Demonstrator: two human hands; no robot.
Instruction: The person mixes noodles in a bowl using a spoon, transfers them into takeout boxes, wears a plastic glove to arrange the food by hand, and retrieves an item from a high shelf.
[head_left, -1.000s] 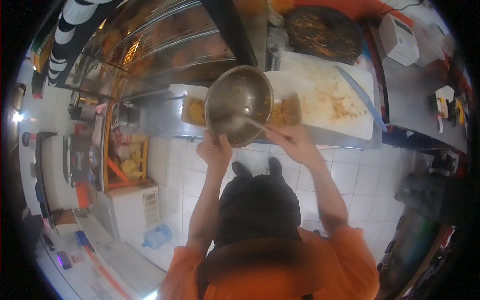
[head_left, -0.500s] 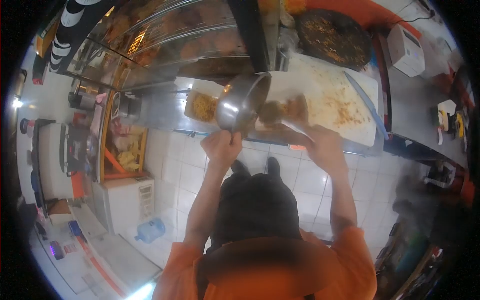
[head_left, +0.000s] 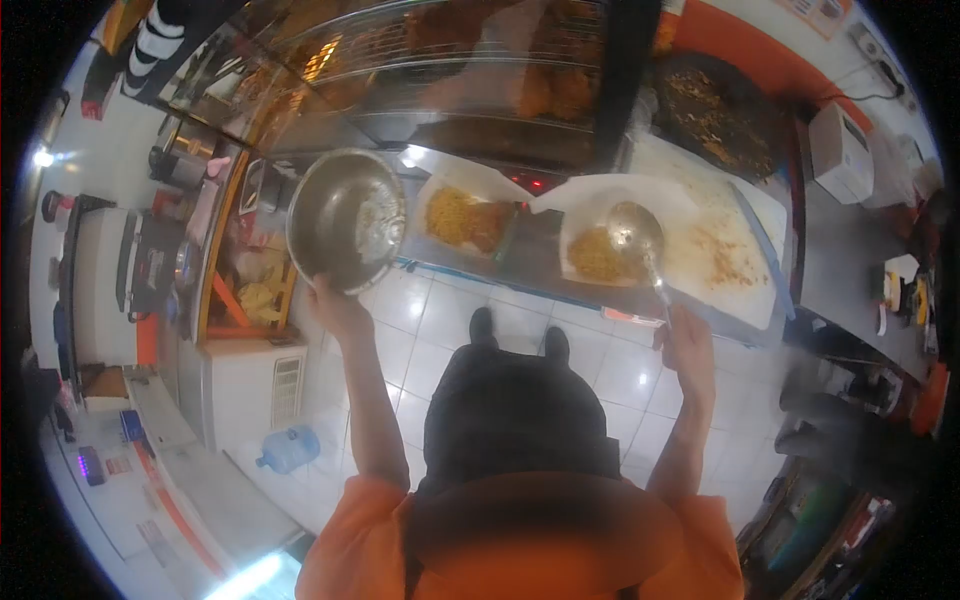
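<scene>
At the left, my left hand (head_left: 340,310) is closed on the lower edge of a round metal bowl (head_left: 330,215), tilted so its inside shows, with a shiny wet smear on one side. My right hand (head_left: 688,345) grips the handle of a metal ladle (head_left: 637,235). The ladle's head is over the right-hand paper wrapper (head_left: 585,195), partly covering a pile of yellow noodle-like food (head_left: 597,255). A second paper wrapper (head_left: 455,178) lies between my hands, holding similar yellow food (head_left: 450,218) with a reddish-brown topping (head_left: 488,228).
A stained white cutting board (head_left: 705,235) lies at the right, with a long blue-handled knife (head_left: 760,240) along its edge. Behind it is a dark round chopping block (head_left: 720,115). A glass display cabinet (head_left: 450,75) rises at the back. A blue water jug (head_left: 290,450) lies on the floor.
My left hand has moved the bowl left, away from the wrappers, and turned its opening toward me. The ladle has shifted right with my right hand. The camera view has swung slightly left.
</scene>
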